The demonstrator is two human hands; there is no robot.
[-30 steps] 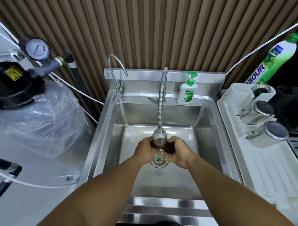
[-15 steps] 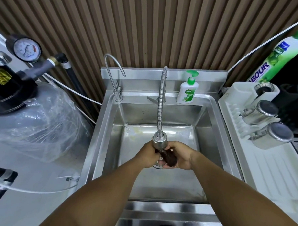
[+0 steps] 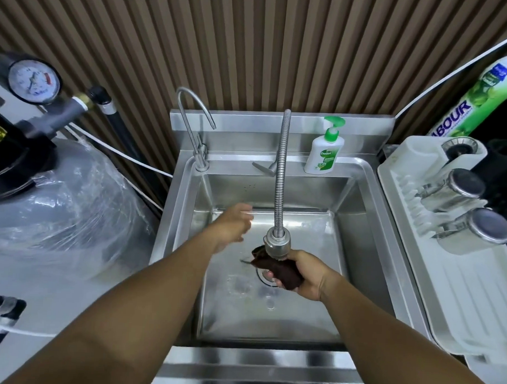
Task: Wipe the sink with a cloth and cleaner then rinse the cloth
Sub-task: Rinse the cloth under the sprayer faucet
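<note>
A steel sink [image 3: 359, 214] fills the middle of the head view. My right hand [image 3: 306, 277] grips a dark brown cloth [image 3: 281, 270] over the drain [image 3: 264, 276], just under the head of the flexible faucet [image 3: 276, 243]. My left hand [image 3: 235, 223] is off the cloth, raised over the left part of the basin with blurred, relaxed fingers and nothing in it. Water drops lie on the basin floor. A white and green pump bottle [image 3: 324, 150] stands on the sink's back ledge.
A slim gooseneck tap [image 3: 191, 122] stands at the sink's back left. A white dish rack [image 3: 458, 259] with steel cups [image 3: 474, 230] sits to the right, a green cleaner bottle [image 3: 483, 94] behind it. A plastic-wrapped tank [image 3: 59, 209] with a pressure gauge [image 3: 33, 82] stands left.
Both hands held the cloth under the faucet before. My left hand has let go and moved up and left. My right hand now holds the cloth alone.
</note>
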